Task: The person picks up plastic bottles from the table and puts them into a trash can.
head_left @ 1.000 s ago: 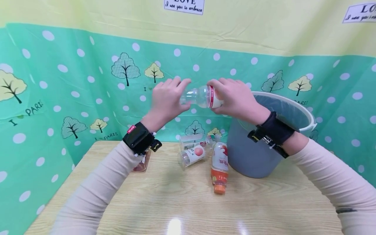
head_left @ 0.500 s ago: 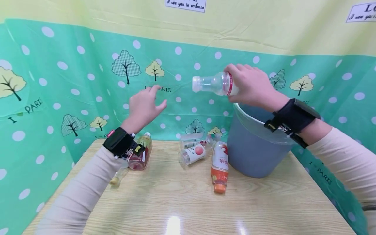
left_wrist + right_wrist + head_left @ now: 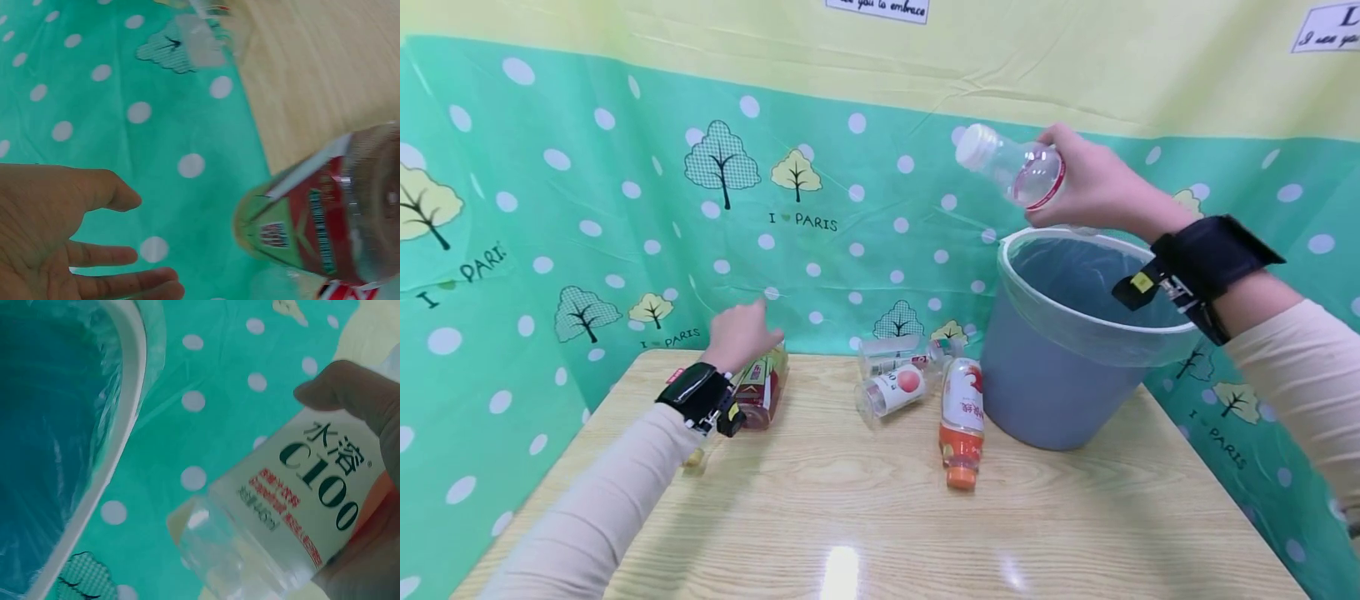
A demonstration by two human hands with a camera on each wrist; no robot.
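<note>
The right hand [image 3: 1093,187] is gripping a clear capped bottle [image 3: 1011,171] by its base, holding it tilted just above the far rim of the grey bucket [image 3: 1060,392]. To drop it cleanly, I judge the bottle should be brought over the bucket's open middle before the fingers let go. The left hand [image 3: 741,333], fingers spread and holding nothing, is hovering over the red-labelled bottle [image 3: 763,387] lying on the worktop [image 3: 880,533] well left of the bucket

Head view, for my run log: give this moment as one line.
right hand: grips clear bottle above bin | left hand: open over red-label bottle
</note>
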